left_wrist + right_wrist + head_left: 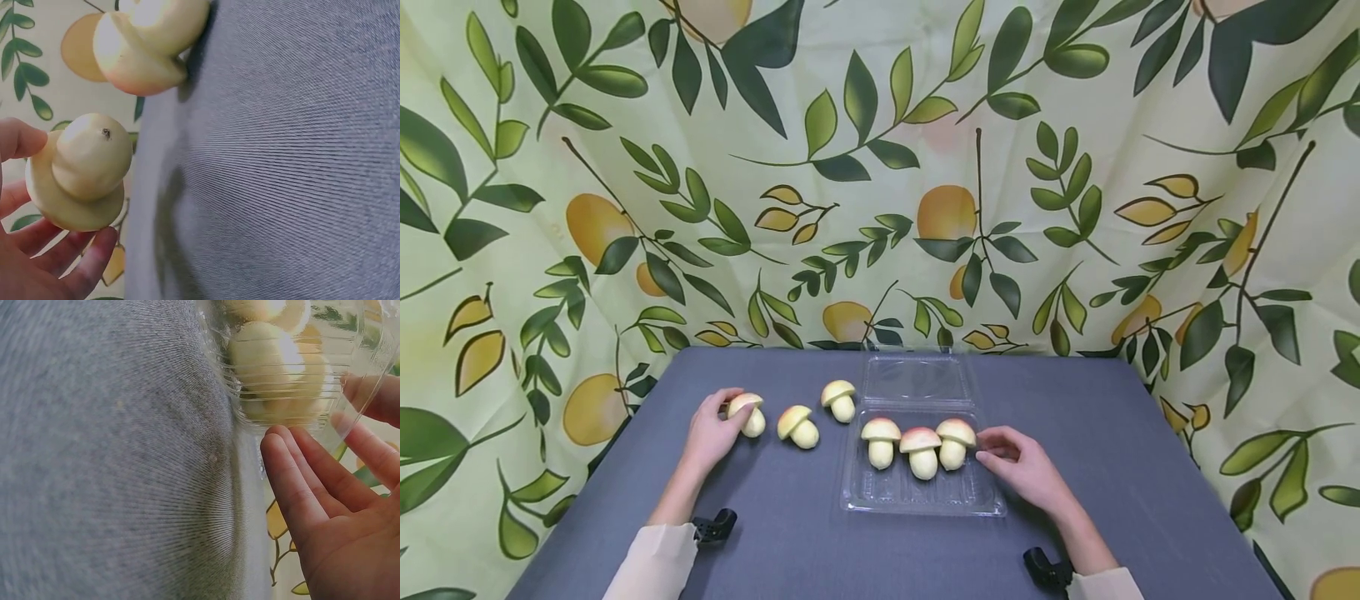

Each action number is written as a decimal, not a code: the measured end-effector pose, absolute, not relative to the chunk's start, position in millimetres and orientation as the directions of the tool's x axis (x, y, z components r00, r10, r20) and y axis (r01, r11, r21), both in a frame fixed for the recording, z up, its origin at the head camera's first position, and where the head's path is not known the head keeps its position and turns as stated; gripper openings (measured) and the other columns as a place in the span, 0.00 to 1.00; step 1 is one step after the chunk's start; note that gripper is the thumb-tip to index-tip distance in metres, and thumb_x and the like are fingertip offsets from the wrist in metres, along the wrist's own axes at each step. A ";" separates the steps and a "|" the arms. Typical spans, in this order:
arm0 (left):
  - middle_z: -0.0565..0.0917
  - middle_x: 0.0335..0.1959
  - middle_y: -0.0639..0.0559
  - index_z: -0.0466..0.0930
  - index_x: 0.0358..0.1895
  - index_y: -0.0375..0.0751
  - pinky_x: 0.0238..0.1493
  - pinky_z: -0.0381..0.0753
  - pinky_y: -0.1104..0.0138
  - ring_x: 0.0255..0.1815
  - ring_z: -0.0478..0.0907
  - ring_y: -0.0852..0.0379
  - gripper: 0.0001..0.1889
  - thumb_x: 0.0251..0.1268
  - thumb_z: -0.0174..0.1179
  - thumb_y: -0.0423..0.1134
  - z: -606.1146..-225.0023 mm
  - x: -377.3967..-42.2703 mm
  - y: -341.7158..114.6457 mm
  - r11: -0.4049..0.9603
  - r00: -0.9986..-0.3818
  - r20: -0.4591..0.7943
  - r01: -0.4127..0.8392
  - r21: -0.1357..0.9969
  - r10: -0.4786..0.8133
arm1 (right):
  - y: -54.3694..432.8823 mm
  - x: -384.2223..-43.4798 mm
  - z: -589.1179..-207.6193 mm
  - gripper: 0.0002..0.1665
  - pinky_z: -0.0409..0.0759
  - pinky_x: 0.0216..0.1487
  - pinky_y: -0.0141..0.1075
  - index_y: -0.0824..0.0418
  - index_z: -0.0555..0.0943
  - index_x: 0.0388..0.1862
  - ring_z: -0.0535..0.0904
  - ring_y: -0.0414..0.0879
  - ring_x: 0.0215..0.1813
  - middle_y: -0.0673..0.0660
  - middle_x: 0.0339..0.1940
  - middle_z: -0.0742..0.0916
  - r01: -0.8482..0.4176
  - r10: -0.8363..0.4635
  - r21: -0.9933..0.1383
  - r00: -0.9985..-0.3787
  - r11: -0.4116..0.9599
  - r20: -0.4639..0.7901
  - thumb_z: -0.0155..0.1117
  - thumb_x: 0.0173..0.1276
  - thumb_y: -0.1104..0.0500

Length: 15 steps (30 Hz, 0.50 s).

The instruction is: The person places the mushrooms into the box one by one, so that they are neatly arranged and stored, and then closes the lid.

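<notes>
My left hand (709, 427) holds a mushroom-shaped piece (753, 422) with a pale stem and yellowish-red cap, at the left of the table. In the left wrist view this mushroom (94, 156) is between thumb and fingers, its round stem end toward the camera. Two similar mushrooms, one lower (802, 430) and one farther back (840, 402), lie to its right. A clear plastic clamshell box (925, 505) holds three mushrooms (919, 450) side by side. At the box's right side is my right hand (1021, 468); in the right wrist view its extended fingers (294, 481) touch the clear wall.
The box's lid (916, 380) is raised at the back, toward the fabric backdrop (880, 167) printed with leaves and fruit. A grey-blue cloth covers the table (820, 550). Black wrist devices (717, 527) are on both forearms.
</notes>
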<state>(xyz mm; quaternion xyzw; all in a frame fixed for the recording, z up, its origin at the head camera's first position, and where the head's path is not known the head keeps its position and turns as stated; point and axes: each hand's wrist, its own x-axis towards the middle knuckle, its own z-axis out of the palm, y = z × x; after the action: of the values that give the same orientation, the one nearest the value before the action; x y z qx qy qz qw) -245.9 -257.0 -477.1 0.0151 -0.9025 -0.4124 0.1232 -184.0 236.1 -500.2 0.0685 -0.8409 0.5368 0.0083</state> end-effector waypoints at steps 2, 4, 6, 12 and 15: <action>0.78 0.55 0.34 0.78 0.61 0.33 0.54 0.71 0.52 0.55 0.75 0.40 0.21 0.71 0.63 0.41 -474.3 -245.7 -256.1 0.662 -0.964 0.235 0.093 0.744 -0.129 | 236.2 -184.3 -500.4 0.20 0.83 0.48 0.34 0.66 0.82 0.56 0.84 0.50 0.50 0.59 0.48 0.86 -0.122 -0.106 -0.903 -0.991 0.413 0.085 0.72 0.68 0.59; 0.79 0.54 0.35 0.79 0.61 0.34 0.53 0.71 0.53 0.54 0.75 0.41 0.21 0.71 0.63 0.41 -471.1 -245.0 -254.2 0.665 -0.959 0.253 0.109 0.739 -0.125 | 236.2 -184.3 -500.6 0.20 0.83 0.47 0.34 0.66 0.82 0.56 0.84 0.50 0.50 0.59 0.48 0.86 -0.121 -0.105 -0.904 -0.991 0.411 0.085 0.72 0.68 0.59; 0.79 0.53 0.36 0.79 0.61 0.34 0.52 0.71 0.54 0.54 0.74 0.42 0.21 0.71 0.63 0.41 -467.8 -243.8 -251.6 0.668 -0.955 0.273 0.126 0.734 -0.119 | 236.4 -184.7 -501.1 0.20 0.83 0.47 0.34 0.66 0.82 0.56 0.84 0.50 0.50 0.59 0.49 0.86 -0.121 -0.105 -0.904 -0.991 0.409 0.085 0.72 0.68 0.59; 0.79 0.54 0.37 0.79 0.61 0.33 0.47 0.74 0.58 0.52 0.75 0.44 0.20 0.70 0.64 0.39 -455.5 -236.3 -239.0 0.676 -0.937 0.343 0.212 0.705 -0.063 | 236.8 -185.3 -503.2 0.20 0.83 0.47 0.34 0.65 0.82 0.56 0.84 0.50 0.50 0.60 0.49 0.86 -0.125 -0.110 -0.909 -0.990 0.398 0.088 0.72 0.68 0.59; 0.80 0.54 0.38 0.80 0.60 0.34 0.44 0.76 0.61 0.51 0.76 0.46 0.20 0.68 0.65 0.38 -449.6 -233.6 -231.3 0.685 -0.927 0.375 0.255 0.683 -0.029 | 237.0 -184.6 -503.7 0.20 0.83 0.47 0.34 0.65 0.82 0.57 0.84 0.50 0.50 0.60 0.50 0.86 -0.124 -0.109 -0.909 -0.990 0.398 0.087 0.72 0.68 0.59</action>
<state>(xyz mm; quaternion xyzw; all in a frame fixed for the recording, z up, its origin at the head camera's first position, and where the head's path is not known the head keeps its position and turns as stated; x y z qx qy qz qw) -233.6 -231.3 -449.6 -0.0628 -0.8998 -0.3921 0.1810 -184.6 237.0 -503.7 0.0696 -0.8361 0.5440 0.0070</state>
